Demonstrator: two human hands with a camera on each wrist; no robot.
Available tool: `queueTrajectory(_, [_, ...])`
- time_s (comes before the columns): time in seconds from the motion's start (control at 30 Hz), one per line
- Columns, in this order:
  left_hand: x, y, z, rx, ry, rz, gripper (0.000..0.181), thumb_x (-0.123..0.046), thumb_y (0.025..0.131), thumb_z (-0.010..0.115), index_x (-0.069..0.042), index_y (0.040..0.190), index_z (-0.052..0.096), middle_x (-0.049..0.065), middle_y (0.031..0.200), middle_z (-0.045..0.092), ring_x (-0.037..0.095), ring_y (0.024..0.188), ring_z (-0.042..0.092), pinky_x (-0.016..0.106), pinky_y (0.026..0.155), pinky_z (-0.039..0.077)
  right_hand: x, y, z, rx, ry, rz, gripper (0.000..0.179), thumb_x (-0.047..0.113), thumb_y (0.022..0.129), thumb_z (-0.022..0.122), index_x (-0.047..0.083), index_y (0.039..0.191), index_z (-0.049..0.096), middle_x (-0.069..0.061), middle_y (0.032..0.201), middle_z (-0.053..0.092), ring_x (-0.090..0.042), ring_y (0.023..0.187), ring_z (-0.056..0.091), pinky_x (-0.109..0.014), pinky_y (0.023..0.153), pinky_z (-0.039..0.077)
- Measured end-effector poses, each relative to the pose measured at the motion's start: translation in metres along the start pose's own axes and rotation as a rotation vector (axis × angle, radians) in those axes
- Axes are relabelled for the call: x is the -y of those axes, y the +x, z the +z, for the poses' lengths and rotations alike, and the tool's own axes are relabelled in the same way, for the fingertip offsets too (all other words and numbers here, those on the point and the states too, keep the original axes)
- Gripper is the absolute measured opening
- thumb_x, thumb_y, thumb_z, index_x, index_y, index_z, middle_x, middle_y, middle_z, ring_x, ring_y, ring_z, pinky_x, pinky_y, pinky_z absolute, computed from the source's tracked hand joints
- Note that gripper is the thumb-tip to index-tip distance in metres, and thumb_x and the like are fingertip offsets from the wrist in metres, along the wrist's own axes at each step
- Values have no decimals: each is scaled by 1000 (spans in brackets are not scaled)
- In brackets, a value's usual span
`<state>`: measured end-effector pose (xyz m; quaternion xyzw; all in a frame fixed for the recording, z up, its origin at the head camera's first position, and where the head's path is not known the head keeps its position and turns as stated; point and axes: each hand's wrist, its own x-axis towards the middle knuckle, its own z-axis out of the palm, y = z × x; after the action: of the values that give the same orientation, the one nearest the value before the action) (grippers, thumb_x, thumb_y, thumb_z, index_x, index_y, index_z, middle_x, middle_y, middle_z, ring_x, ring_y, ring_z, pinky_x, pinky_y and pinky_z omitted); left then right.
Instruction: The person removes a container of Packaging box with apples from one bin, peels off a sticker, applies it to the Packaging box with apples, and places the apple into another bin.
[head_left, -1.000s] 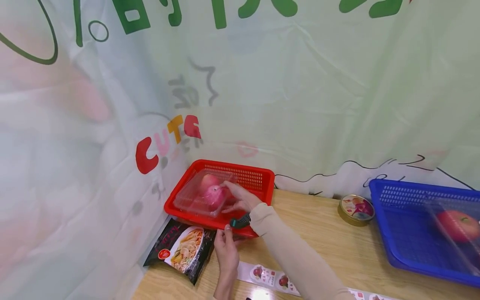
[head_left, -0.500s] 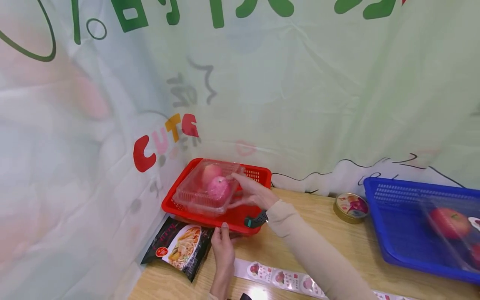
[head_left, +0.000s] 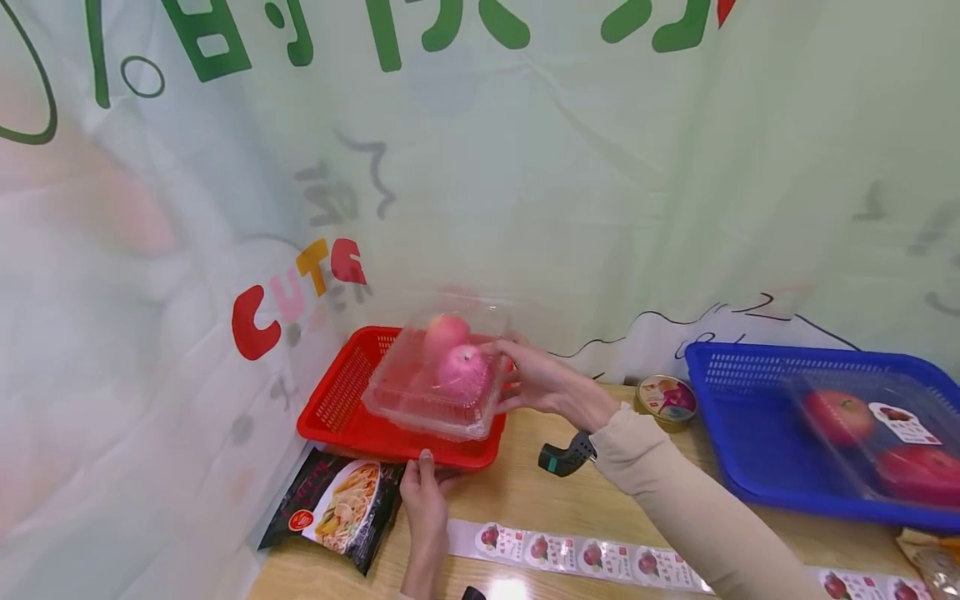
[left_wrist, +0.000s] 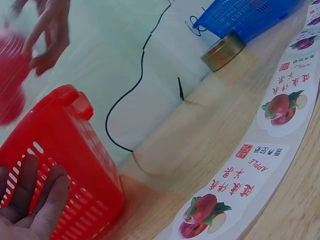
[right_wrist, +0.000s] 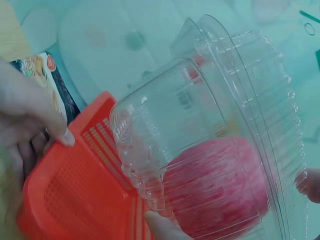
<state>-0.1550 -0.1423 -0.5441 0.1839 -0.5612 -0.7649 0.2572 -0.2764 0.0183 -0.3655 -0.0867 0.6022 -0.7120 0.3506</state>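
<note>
My right hand [head_left: 551, 383] grips the right side of a clear plastic clamshell box [head_left: 390, 396], raised over the red basket [head_left: 330, 412]. Inside the box are two red-pink apples [head_left: 463, 371]. The right wrist view shows my thumb [right_wrist: 165, 227] and a fingertip [right_wrist: 311, 184] on opposite sides of the box, close to one apple [right_wrist: 220, 185]. My left hand [head_left: 426, 504] holds the basket's front rim, its thumb on top. In the left wrist view, its fingers [left_wrist: 47, 195] lie against the slotted outer wall of the basket [left_wrist: 95, 200].
A black noodle packet [head_left: 337, 508] lies left of my left hand. A strip of apple stickers [head_left: 555, 554] runs along the front of the wooden table. At right are a round tin [head_left: 666, 398] and a blue basket [head_left: 765, 467] holding another clear apple box [head_left: 900, 392].
My right hand has lifted the apple box from within the red basket, up and to the right. The left hand keeps its hold on the rim. The head view has turned slightly right.
</note>
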Motion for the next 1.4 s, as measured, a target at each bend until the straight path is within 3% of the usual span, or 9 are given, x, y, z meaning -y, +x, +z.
queueTrajectory(0.1, [0, 0, -3, -6, -9, 4, 32, -21, 115, 46, 8, 120, 58, 7, 103, 72, 13, 86, 72, 35, 81, 66, 3, -14, -10, -10, -10, -6, 86, 31, 107, 54, 27, 168, -7, -30, 163, 27, -54, 142, 44, -60, 101, 58])
queueTrajectory(0.23, [1, -1, -6, -10, -20, 2, 32, -21, 115, 46, 8, 118, 58, 5, 101, 72, 12, 85, 73, 33, 79, 66, 1, -31, -26, -19, 9, -28, 86, 30, 109, 50, 28, 168, -12, -28, 168, 15, -59, 147, 38, -62, 106, 54])
queueTrajectory(0.47, [-3, -3, -10, -20, 13, -46, 34, -27, 115, 45, 5, 119, 57, 9, 106, 75, 14, 84, 76, 31, 80, 65, -12, -63, -50, -79, 91, -54, 82, 27, 111, 44, 33, 167, -16, -31, 170, 7, -61, 152, 27, -66, 110, 46])
queueTrajectory(0.67, [-9, -3, -13, -25, -3, -58, 31, -27, 115, 45, 2, 112, 57, 6, 95, 77, 17, 81, 77, 34, 78, 66, -37, -88, -70, -180, 208, -91, 81, 27, 113, 43, 39, 166, -17, -30, 173, 0, -59, 156, 17, -71, 112, 40])
queueTrajectory(0.9, [-11, -1, -13, -9, 5, -52, 33, -28, 115, 45, 2, 111, 56, 6, 93, 77, 18, 80, 78, 33, 77, 66, -77, -102, -90, -322, 354, -100, 93, 25, 110, 48, 42, 162, -28, -28, 172, -2, -53, 153, 20, -70, 115, 36])
queueTrajectory(1.1, [-7, 0, -11, 17, 17, -32, 37, -29, 116, 44, 5, 117, 57, 6, 92, 77, 21, 80, 78, 34, 76, 66, -109, -111, -99, -387, 455, -102, 95, 23, 109, 50, 40, 163, -27, -28, 169, 1, -52, 147, 27, -68, 110, 41])
queueTrajectory(1.2, [-5, 0, -9, 29, 19, -28, 38, -28, 116, 43, 7, 118, 57, 7, 91, 77, 23, 80, 78, 34, 77, 67, -126, -116, -99, -423, 486, -118, 99, 19, 108, 52, 38, 162, -29, -29, 164, 10, -51, 143, 35, -68, 107, 46])
queueTrajectory(1.4, [-2, -3, -4, 41, 32, -47, 37, -28, 116, 43, 7, 116, 57, 6, 88, 76, 24, 80, 78, 35, 77, 67, -155, -125, -97, -536, 483, -159, 101, 12, 109, 52, 32, 160, -33, -22, 136, 43, -25, 110, 68, -59, 101, 57])
